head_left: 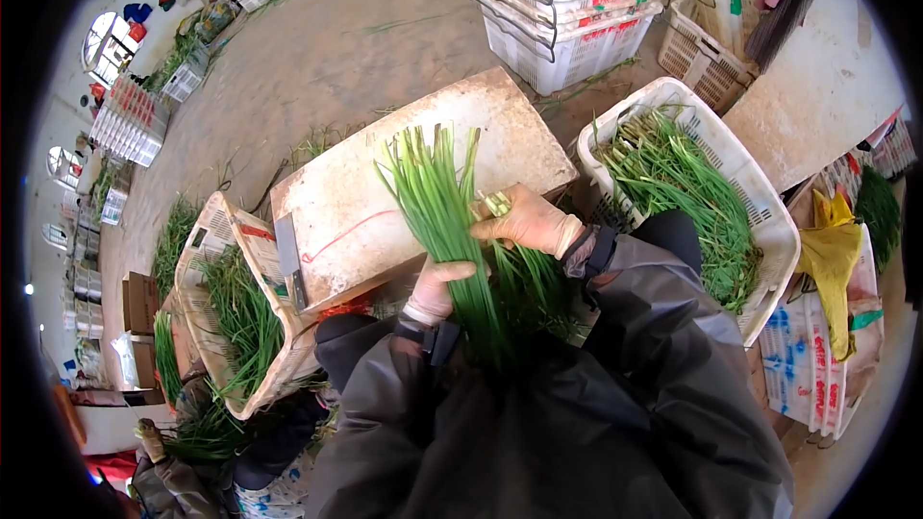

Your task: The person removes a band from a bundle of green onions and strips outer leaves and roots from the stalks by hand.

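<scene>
A thick bunch of garlic chives (pixel 437 202) stands out in front of my body, its pale stem ends pointing away from me over the board. My gloved left hand (pixel 433 292) is wrapped round its lower middle. In my gloved right hand (pixel 527 221) is a smaller bunch of chives (pixel 496 202), gripped near the pale ends, with leaves (pixel 527 279) hanging down toward my lap. Both hands are close together at the near edge of a worn, pale board (pixel 341 202). A knife (pixel 288 259) lies along the board's left edge, and a red string (pixel 351 233) curves across its top.
To the right stands a white crate (pixel 784 240) heaped with chives; a tilted crate (pixel 202 231) at left holds more. Stacked white crates (pixel 567 48) rise beyond the board. A yellow cloth (pixel 829 250) hangs at far right. Another person's hand (pixel 151 442) shows at lower left.
</scene>
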Motion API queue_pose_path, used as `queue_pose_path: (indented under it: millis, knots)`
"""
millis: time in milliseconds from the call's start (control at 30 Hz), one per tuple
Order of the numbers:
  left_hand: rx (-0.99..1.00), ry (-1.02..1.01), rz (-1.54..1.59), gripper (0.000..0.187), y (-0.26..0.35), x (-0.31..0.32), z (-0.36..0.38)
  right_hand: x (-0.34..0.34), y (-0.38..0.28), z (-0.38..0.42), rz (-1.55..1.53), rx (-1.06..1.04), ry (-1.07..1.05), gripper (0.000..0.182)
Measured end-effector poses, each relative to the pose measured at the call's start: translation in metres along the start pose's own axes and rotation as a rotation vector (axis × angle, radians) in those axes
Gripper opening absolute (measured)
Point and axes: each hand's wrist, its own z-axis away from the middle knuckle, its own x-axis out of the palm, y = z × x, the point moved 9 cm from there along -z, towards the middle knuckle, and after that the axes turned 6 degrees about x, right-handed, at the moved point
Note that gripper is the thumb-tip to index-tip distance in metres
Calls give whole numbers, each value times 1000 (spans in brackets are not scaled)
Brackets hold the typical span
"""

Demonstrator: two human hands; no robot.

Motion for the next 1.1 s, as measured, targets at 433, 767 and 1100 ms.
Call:
queue_pose_path:
  millis: [433,767,1100]
  knots:
    - [127,1,-82,56,14,14,-14,-1,6,-5,21,-15,67,19]
    - [37,171,115,60,12,-36,1,32,9,8,261,-10,-296,32]
    - [137,88,158,75,41,-48,17,-58,14,-13,183,140,218,26]
